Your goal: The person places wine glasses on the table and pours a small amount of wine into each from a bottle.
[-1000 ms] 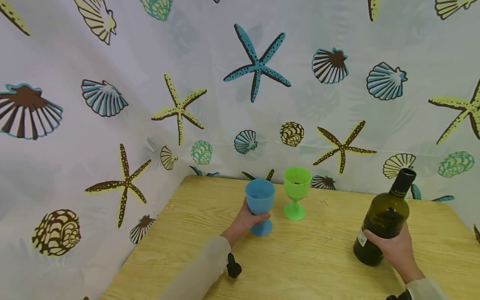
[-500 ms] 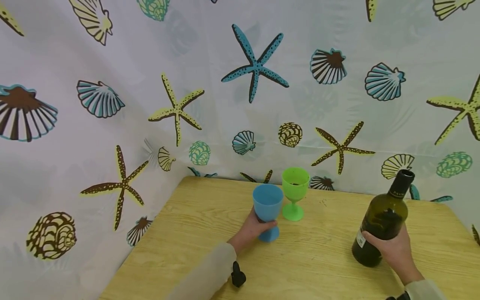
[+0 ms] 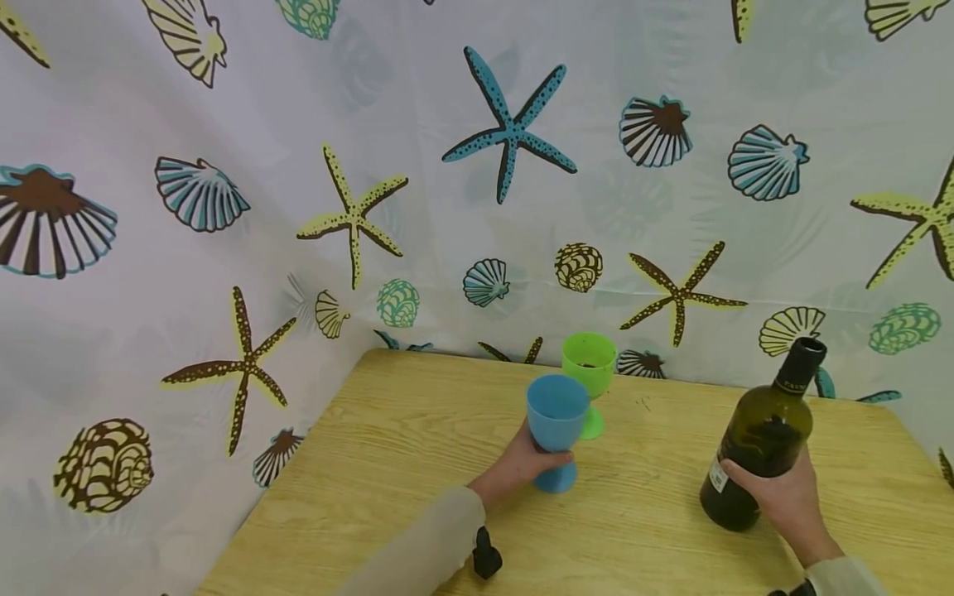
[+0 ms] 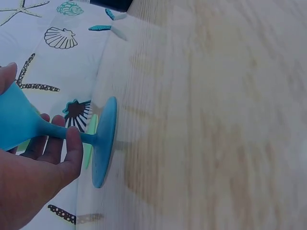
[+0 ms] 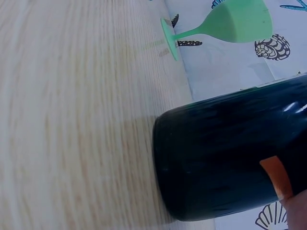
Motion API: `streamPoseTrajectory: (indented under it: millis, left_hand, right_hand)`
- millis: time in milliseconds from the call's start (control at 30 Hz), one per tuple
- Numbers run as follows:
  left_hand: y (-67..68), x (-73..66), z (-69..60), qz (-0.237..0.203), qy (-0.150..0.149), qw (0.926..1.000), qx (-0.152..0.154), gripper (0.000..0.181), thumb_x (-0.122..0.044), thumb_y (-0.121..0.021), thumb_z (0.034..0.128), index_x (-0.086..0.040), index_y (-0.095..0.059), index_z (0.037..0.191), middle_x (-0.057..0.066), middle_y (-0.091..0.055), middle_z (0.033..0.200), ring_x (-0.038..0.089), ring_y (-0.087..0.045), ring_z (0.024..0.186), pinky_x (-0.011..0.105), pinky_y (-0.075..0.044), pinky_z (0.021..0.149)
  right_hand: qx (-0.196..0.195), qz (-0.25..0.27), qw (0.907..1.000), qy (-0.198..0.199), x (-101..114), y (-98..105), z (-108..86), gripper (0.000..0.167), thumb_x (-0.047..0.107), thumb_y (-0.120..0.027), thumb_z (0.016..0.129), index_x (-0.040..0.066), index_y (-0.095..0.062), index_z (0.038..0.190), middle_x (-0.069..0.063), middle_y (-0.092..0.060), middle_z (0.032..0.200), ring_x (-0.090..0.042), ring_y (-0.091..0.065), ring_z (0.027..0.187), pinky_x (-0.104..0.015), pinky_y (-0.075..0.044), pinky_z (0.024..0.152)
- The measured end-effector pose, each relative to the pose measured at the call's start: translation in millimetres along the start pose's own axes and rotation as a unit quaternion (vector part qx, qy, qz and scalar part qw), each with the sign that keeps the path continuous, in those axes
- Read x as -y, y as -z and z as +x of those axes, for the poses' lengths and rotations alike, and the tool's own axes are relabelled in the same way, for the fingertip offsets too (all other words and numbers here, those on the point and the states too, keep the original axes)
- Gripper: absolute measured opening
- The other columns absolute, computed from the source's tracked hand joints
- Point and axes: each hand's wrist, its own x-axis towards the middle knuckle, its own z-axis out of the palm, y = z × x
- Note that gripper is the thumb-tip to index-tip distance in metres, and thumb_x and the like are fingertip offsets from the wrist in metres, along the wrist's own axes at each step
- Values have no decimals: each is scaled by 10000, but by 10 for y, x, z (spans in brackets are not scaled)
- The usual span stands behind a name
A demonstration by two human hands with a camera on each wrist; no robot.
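Observation:
My left hand (image 3: 516, 463) grips a blue plastic goblet (image 3: 557, 411), thumb and fingers round its stem and lower bowl. In the left wrist view the goblet's round foot (image 4: 104, 143) is close to the wood, and a faint shadow falls beside it. Just behind it stands a green goblet (image 3: 589, 362), upright, with something dark inside its bowl; the blue one partly covers it. On the right, my right hand (image 3: 792, 501) is wrapped round the body of a dark green wine bottle (image 3: 771, 426). The bottle has no visible stopper, and its base is on or close to the table.
The wooden table (image 3: 417, 414) reaches back to a white curtain (image 3: 417, 108) printed with shells and starfish. This curtain also runs along the left side. Black straps with small devices (image 3: 486, 556) sit at both wrists.
My left hand has carried the blue goblet to the right and nearer to me, now in front of the green goblet. The right hand and bottle have stayed nearly still.

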Motion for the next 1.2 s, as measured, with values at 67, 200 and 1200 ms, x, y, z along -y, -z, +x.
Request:
streamPoseTrajectory:
  millis: [67, 200, 1200]
  left_hand:
    - [-40, -1, -3, -67, -33, 9999, 83, 766, -103, -690, 861, -143, -211, 1458, 77, -427, 1333, 262, -430, 1217, 519, -341, 1014]
    - [-116, -19, -9, -144, -85, 9996, 226, 785, -102, -689, 867, -173, -190, 1469, 58, -415, 1349, 255, -426, 1230, 518, -344, 1013]
    - [-385, -72, 34, -300, 98, 9974, 641, 859, -99, -720, 834, -205, -163, 1481, 16, -406, 1352, 216, -431, 1229, 474, -353, 1017]
  right_hand:
    - [11, -29, 10000, -51, -10, 1, 7, 890, 186, -799, 780, 86, -222, 1452, -54, -415, 1278, 39, -406, 1009, -298, -405, 865]
    - [29, -22, 9999, -120, -36, 4, 24, 910, 208, -795, 786, 78, -199, 1462, -106, -396, 1316, 5, -403, 1033, -451, -405, 926]
    - [-10, -760, 9922, 989, 140, -21, -85, 872, 186, -848, 703, -32, -319, 1362, -281, -486, 1193, -457, -512, 1029, -628, -432, 785]
